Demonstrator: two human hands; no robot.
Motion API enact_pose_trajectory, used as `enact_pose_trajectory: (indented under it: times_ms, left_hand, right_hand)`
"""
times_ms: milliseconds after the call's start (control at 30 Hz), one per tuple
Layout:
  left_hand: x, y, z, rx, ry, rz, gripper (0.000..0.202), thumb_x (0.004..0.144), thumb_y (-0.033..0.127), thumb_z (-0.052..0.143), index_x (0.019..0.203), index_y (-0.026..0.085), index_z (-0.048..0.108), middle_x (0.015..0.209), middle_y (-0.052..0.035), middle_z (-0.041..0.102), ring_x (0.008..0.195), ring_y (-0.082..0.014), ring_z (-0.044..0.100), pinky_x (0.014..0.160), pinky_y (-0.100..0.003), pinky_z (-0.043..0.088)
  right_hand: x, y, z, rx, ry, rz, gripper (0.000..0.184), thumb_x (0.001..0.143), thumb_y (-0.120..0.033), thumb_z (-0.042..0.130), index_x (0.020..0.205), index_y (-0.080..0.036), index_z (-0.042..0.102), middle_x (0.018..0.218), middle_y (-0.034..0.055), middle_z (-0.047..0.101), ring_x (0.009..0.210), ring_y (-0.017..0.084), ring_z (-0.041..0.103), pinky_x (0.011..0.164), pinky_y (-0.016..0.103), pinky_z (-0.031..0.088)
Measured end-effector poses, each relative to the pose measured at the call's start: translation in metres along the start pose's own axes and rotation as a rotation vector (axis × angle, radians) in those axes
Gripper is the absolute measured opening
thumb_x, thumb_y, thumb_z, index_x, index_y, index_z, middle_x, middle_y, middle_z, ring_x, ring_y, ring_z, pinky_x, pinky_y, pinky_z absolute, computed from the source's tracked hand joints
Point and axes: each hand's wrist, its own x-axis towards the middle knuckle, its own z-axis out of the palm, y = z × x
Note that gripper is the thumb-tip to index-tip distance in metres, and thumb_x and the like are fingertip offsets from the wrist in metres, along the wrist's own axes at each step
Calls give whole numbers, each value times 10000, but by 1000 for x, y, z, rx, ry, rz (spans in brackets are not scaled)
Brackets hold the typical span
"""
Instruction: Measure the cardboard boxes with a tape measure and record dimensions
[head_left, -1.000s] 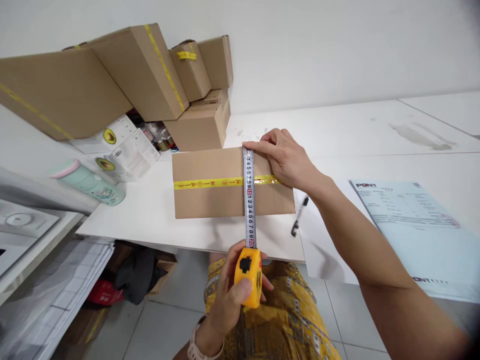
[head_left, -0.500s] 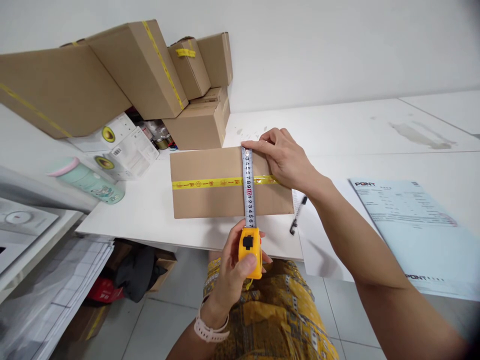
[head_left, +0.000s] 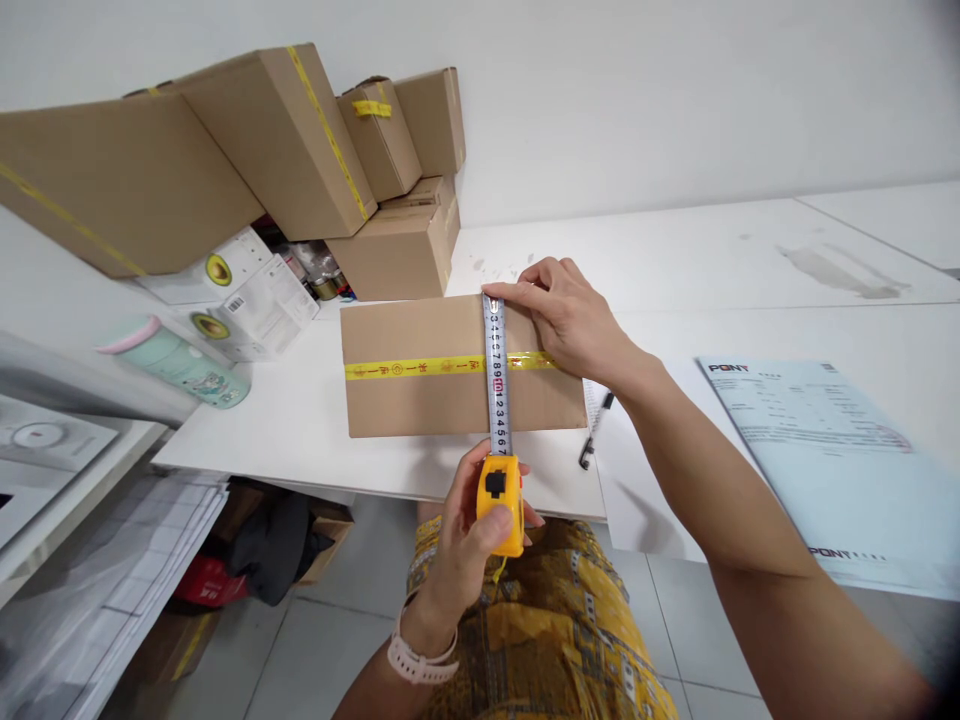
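A flat cardboard box (head_left: 409,395) sealed with yellow tape lies on the white table (head_left: 675,260) near its front edge. My left hand (head_left: 465,540) grips a yellow tape measure (head_left: 501,502) just in front of the box. Its metal blade (head_left: 496,375) runs across the box top to the far edge. There my right hand (head_left: 566,315) pinches the blade's end against the box with thumb and forefinger.
Several cardboard boxes (head_left: 225,150) are stacked at the back left, with white product boxes (head_left: 247,295) and a mint green bottle (head_left: 176,362) below them. A black pen (head_left: 596,430) and a printed sheet (head_left: 817,440) lie to the right of the box.
My left hand has moved the tape measure case closer to the box, so less blade is pulled out. The right hand has stayed at the far edge.
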Motion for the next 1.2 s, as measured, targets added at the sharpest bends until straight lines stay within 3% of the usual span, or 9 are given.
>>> enact_pose_trajectory:
  times_ms: [300,500,600,700,867,1033,1133,1200]
  left_hand:
    - [1,-1,-1,-3,5,-4,586,862,476,713,1373,280,504,1212,-97,631,788,-196,701,596,-276,556]
    - [1,-3,-1,-8,2,4,580,859,492,715,1358,278,511,1200,-96,637,780,-197,702,591,-273,557]
    - [-7,3,0,-9,2,43,564,863,507,720,1347,296,521,1220,-94,637,795,-201,705,608,-279,565]
    - [-21,17,-1,0,32,120,583,825,570,747,1316,320,558,1239,-80,633,810,-207,705,629,-287,570]
    - [-41,34,-9,30,128,221,577,796,616,745,1287,354,593,1189,-50,671,781,-223,704,606,-306,571]
    - [-51,30,-15,58,194,124,587,757,631,767,1257,364,614,1199,-49,683,774,-233,692,624,-333,577]
    - [-59,24,-20,76,141,49,667,729,683,759,1273,329,607,1224,-82,667,784,-239,683,634,-335,567]
    - [-65,18,-26,88,42,-29,735,693,687,787,1291,301,602,1225,-109,662,802,-238,675,665,-331,555]
  right_hand:
    - [0,2,0,-7,-4,-12,415,1026,-298,385,1380,-375,586,1101,93,525,1014,274,466,884,448,450]
    - [-1,2,3,-4,32,-6,459,1035,-277,313,1424,-357,541,1074,95,552,988,274,481,878,454,449]
    - [-1,1,5,-17,66,6,449,1034,-322,319,1430,-298,529,1058,106,590,978,288,487,894,476,441]
    - [-5,-6,2,-47,79,-1,401,1012,-424,410,1305,-238,611,1072,131,628,998,312,498,898,487,436]
    - [-42,-34,1,-107,129,-39,348,996,-437,493,1226,-220,639,1118,146,666,1003,311,541,858,470,445]
    - [-105,-61,30,-182,153,-125,315,973,-309,584,1288,-310,605,1121,90,725,948,271,613,790,438,465]
    - [-120,-69,38,-157,160,-100,444,962,-217,581,1385,-345,545,1197,75,730,1052,271,643,864,453,494]
    - [-122,-72,32,-30,190,-40,466,970,-213,550,1414,-349,525,1184,72,732,1049,268,658,858,458,514]
